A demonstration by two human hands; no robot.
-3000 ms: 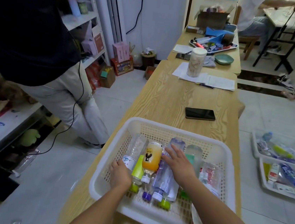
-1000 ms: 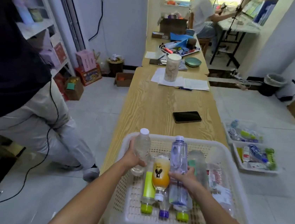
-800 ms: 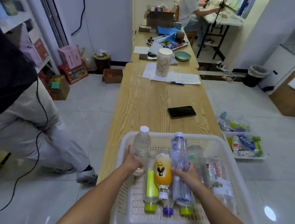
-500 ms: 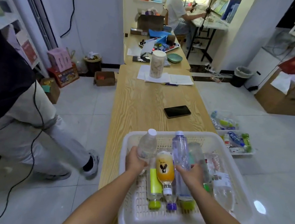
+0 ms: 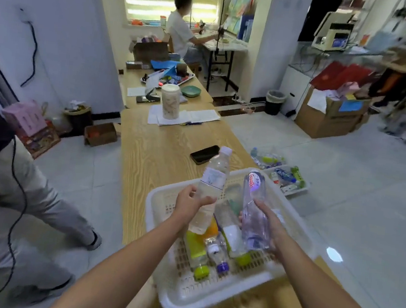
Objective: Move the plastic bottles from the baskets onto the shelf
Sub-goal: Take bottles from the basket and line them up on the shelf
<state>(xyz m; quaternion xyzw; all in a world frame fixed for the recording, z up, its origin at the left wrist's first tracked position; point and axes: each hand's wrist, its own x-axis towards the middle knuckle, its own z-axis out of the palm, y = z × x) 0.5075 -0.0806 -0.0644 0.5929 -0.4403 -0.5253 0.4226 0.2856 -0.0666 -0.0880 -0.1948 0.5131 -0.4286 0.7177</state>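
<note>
Two bottles held above the basket (image 5: 207, 305)
The left hand (image 5: 191, 200) wraps the white-capped bottle (image 5: 213, 180) mid-body; the right hand (image 5: 268, 223) grips the purple-tinted bottle (image 5: 254, 205) low. Best to hold firmly without crushing the thin plastic on the way to the shelf.

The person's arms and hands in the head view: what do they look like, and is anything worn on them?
The left hand and the right hand wear no glove; no watch, bracelet or ring is visible. The left forearm and the right forearm show no sleeve up to the picture's edge.
</note>
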